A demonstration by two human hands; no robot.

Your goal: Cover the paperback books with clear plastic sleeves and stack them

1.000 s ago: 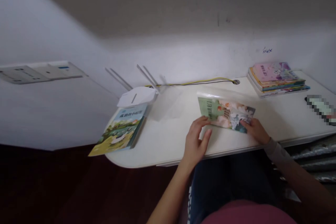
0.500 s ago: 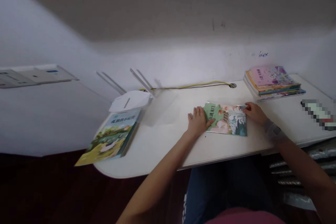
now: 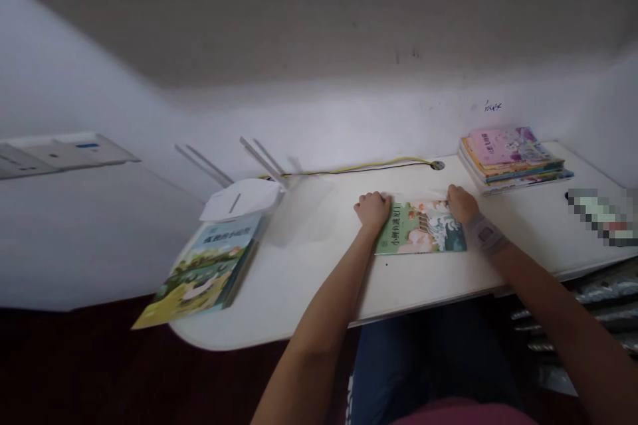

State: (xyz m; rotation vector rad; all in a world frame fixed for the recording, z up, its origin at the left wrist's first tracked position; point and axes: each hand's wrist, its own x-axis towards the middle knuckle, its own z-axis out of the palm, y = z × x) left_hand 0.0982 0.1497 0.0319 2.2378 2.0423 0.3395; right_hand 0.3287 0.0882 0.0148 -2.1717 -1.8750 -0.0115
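A thin picture book (image 3: 423,229) with a green spine-side strip and a wave picture lies flat on the white desk in front of me. A strip of clear plastic film (image 3: 419,194) shows along its far edge, apparently a sleeve around the book. My left hand (image 3: 373,211) is closed at the far left corner, fingers curled on the film. At the far right corner my right hand (image 3: 462,204), with a grey band on its wrist, pinches the film too. My fingertips are partly hidden.
Another picture book (image 3: 209,265) overhangs the left end of the desk (image 3: 309,292), beside a white router (image 3: 242,199) with antennas. A loose clear plastic sheet (image 3: 304,216) lies near it. At the back right stands a book stack (image 3: 516,159); a blurred-out object (image 3: 605,216) is further right.
My left hand has gone from lying spread on the book's left edge to closing at its far left corner. My right hand has moved slightly left and away from me. More of the cover shows.
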